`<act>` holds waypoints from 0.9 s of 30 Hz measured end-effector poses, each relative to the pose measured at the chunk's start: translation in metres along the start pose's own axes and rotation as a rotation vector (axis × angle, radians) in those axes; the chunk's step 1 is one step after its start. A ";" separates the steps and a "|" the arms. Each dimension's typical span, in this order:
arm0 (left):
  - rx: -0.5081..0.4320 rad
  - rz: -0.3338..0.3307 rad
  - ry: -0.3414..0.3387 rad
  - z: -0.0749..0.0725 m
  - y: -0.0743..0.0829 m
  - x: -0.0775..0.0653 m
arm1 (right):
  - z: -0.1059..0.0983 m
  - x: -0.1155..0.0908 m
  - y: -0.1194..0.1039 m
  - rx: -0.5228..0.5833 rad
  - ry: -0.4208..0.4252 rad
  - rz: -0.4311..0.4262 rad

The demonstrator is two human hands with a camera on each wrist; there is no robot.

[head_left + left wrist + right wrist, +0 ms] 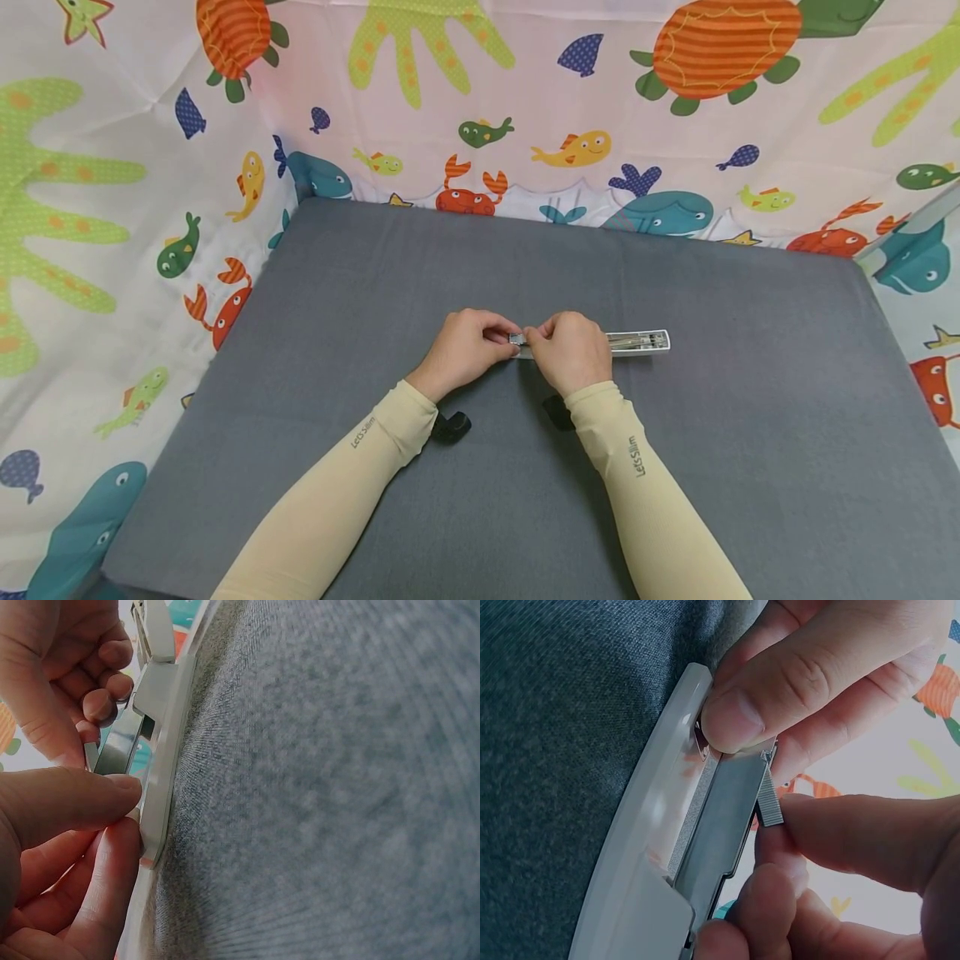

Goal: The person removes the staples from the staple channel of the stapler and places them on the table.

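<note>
A white stapler (640,342) lies opened out on the grey table, with its metal magazine (721,814) exposed. My left hand (467,347) pinches the magazine's end between thumb and fingertips, seen closely in the left wrist view. Just to its right, my right hand (573,352) holds a short ribbed strip of staples (769,799) between thumb and finger. One end of that strip meets the magazine near my left fingertips. My right hand hides the stapler's middle in the head view. The white base (161,780) runs alongside the magazine.
The grey tabletop (337,333) spreads around both hands. A curtain (525,75) printed with sea animals stands along the back and sides. Dark wrist cameras (452,427) hang below the sleeves.
</note>
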State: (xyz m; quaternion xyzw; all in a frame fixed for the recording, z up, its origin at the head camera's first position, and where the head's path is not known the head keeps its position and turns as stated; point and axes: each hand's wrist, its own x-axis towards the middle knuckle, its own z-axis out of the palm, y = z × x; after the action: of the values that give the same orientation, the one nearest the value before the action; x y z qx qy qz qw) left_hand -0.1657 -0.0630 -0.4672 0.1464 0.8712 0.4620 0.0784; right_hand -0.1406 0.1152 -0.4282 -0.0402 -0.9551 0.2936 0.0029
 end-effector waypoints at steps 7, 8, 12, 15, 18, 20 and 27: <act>-0.003 -0.002 -0.005 -0.001 0.001 0.000 | 0.000 0.001 0.001 0.010 0.002 -0.001; -0.003 -0.001 -0.005 -0.001 0.001 0.000 | 0.000 0.001 0.001 0.011 0.001 0.000; -0.002 -0.001 -0.005 0.000 0.000 0.001 | -0.001 0.001 0.001 0.020 -0.008 0.010; -0.001 0.000 -0.004 0.000 0.000 0.001 | -0.001 0.001 0.000 0.024 -0.013 0.014; 0.001 0.001 -0.003 0.000 0.000 0.001 | -0.001 0.001 0.000 0.025 -0.013 0.008; 0.005 -0.001 0.000 -0.001 0.000 0.001 | -0.001 0.001 0.000 0.029 -0.016 0.003; 0.011 -0.020 -0.001 0.001 0.002 -0.001 | -0.004 0.000 0.003 0.034 -0.032 0.000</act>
State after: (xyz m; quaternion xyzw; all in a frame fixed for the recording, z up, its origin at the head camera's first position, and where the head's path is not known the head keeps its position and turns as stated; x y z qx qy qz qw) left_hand -0.1644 -0.0615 -0.4657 0.1384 0.8751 0.4562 0.0827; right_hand -0.1401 0.1199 -0.4268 -0.0356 -0.9499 0.3104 -0.0120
